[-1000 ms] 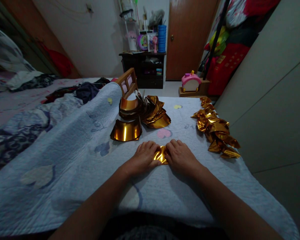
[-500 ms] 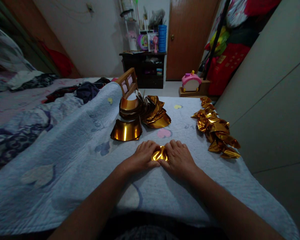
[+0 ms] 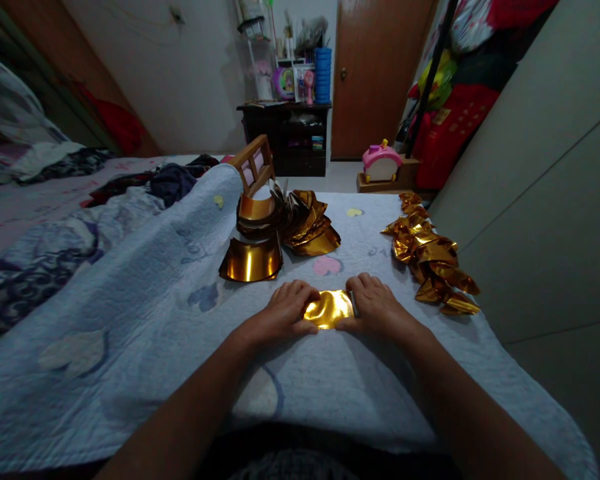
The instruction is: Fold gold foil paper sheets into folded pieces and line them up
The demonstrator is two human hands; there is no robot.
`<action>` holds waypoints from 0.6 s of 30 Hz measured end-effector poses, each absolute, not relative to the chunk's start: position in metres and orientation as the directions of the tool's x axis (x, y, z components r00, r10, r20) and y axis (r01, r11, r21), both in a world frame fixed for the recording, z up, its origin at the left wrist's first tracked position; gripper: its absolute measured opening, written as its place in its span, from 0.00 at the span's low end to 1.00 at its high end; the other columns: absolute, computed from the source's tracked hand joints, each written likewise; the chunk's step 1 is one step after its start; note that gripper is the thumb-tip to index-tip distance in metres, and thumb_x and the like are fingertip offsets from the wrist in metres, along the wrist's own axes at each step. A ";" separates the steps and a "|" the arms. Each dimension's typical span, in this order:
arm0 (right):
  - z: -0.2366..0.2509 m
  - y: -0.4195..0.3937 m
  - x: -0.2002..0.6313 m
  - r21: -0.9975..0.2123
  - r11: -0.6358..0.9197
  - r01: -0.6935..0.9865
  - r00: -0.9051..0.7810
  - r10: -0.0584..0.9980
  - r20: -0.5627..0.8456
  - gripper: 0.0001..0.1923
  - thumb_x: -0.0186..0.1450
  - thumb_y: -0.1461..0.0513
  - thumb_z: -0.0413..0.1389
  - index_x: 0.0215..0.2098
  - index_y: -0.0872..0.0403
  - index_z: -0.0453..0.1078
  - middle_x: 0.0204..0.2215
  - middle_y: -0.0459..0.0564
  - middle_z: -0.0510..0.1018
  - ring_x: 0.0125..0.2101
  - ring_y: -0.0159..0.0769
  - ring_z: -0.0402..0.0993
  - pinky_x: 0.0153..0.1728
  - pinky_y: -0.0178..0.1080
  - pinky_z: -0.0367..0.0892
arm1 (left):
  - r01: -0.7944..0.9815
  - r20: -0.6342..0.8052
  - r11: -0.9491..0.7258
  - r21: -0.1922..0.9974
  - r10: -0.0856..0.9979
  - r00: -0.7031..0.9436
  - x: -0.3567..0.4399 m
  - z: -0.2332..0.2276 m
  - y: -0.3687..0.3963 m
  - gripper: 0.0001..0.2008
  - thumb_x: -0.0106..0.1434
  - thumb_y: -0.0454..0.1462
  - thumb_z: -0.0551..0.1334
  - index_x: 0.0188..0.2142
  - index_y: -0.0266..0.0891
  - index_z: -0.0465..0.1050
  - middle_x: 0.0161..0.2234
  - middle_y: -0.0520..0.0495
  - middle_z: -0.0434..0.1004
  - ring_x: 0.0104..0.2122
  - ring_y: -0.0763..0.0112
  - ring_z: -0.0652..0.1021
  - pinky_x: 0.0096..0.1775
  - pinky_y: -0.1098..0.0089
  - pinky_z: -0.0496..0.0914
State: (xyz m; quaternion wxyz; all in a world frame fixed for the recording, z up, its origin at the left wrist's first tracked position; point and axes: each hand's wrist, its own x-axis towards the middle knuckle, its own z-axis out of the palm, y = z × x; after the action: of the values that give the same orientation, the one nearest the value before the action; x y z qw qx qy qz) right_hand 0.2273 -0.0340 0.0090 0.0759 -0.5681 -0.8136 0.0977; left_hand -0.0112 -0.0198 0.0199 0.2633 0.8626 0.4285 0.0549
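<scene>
A shiny gold foil sheet (image 3: 330,309) lies on the blue quilt in front of me, slightly creased. My left hand (image 3: 289,308) grips its left end, thumb along the near edge and fingers over the far edge. At the opposite end my right hand (image 3: 377,307) holds the right edge between thumb and fingers. Beyond my left hand sits a pile of flat gold foil sheets (image 3: 253,260), curved and overlapping. Off to the right is a row of folded gold foil pieces (image 3: 425,257), heaped on one another.
The patterned blue quilt (image 3: 170,347) covers the surface I work on. A small wooden rail (image 3: 253,163) stands at its far edge. Clothes (image 3: 175,180) lie on the left. Behind are a dark cabinet (image 3: 285,140), a pink toy (image 3: 381,162) and a door (image 3: 373,73).
My right hand has moved right, away from my left hand. More of the gold foil sheet now shows between them, and it looks flatter.
</scene>
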 end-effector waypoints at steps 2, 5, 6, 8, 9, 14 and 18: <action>0.008 -0.032 0.234 -0.262 0.336 0.905 -0.348 0.937 0.000 0.29 0.53 0.48 0.69 0.45 0.52 0.66 0.44 0.54 0.71 0.43 0.49 0.69 0.38 0.43 0.62 | 0.706 -0.130 -0.491 0.510 0.768 0.628 -0.012 0.020 -0.020 0.18 0.61 0.41 0.67 0.50 0.45 0.68 0.51 0.46 0.68 0.51 0.57 0.67 0.52 0.60 0.63; 0.007 -0.030 0.241 -0.292 0.330 0.898 -0.348 0.937 -0.012 0.30 0.52 0.50 0.70 0.46 0.52 0.65 0.44 0.54 0.71 0.44 0.49 0.68 0.39 0.43 0.63 | 0.698 -0.128 -0.490 0.522 0.764 0.633 -0.013 0.020 -0.020 0.19 0.61 0.41 0.68 0.50 0.46 0.67 0.52 0.45 0.68 0.52 0.57 0.67 0.53 0.59 0.63; 0.007 -0.029 0.243 -0.302 0.330 0.894 -0.351 0.936 -0.016 0.29 0.52 0.51 0.70 0.46 0.52 0.65 0.44 0.54 0.71 0.44 0.48 0.68 0.39 0.43 0.63 | 0.695 -0.128 -0.490 0.527 0.763 0.634 -0.014 0.020 -0.020 0.20 0.61 0.41 0.68 0.51 0.46 0.67 0.52 0.45 0.68 0.52 0.57 0.67 0.53 0.59 0.63; 0.008 -0.029 0.246 -0.320 0.337 0.885 -0.364 0.931 -0.025 0.28 0.53 0.53 0.70 0.46 0.52 0.65 0.44 0.54 0.71 0.44 0.48 0.68 0.40 0.44 0.64 | 0.690 -0.125 -0.489 0.534 0.761 0.636 -0.015 0.019 -0.020 0.21 0.61 0.40 0.68 0.52 0.46 0.67 0.53 0.45 0.67 0.52 0.57 0.67 0.54 0.58 0.63; 0.008 -0.029 0.247 -0.329 0.342 0.880 -0.371 0.928 -0.028 0.27 0.54 0.55 0.69 0.45 0.52 0.65 0.44 0.54 0.71 0.44 0.48 0.68 0.41 0.44 0.64 | 0.688 -0.125 -0.489 0.536 0.760 0.638 -0.016 0.020 -0.020 0.21 0.61 0.40 0.68 0.52 0.46 0.67 0.53 0.45 0.67 0.52 0.57 0.67 0.54 0.58 0.63; 0.014 -0.027 0.254 -0.398 0.364 0.842 -0.412 0.910 -0.040 0.23 0.53 0.62 0.66 0.44 0.52 0.64 0.44 0.55 0.71 0.44 0.47 0.68 0.44 0.45 0.66 | 0.654 -0.120 -0.517 0.552 0.727 0.676 -0.020 0.021 -0.020 0.25 0.59 0.42 0.68 0.55 0.46 0.65 0.55 0.45 0.66 0.54 0.56 0.66 0.56 0.56 0.62; 0.025 -0.027 0.258 -0.493 0.393 0.777 -0.461 0.887 -0.019 0.22 0.52 0.67 0.61 0.44 0.52 0.63 0.43 0.54 0.70 0.45 0.46 0.68 0.47 0.45 0.67 | 0.634 -0.094 -0.531 0.562 0.720 0.687 -0.021 0.019 -0.021 0.30 0.56 0.44 0.71 0.55 0.45 0.64 0.55 0.44 0.65 0.55 0.54 0.65 0.57 0.54 0.62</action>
State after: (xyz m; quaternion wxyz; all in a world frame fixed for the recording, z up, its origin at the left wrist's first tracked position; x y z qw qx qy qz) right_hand 0.2576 -0.0273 0.0252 0.1246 -0.5041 -0.8251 0.2224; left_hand -0.0212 -0.0205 0.0188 0.2892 0.8717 0.3884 0.0748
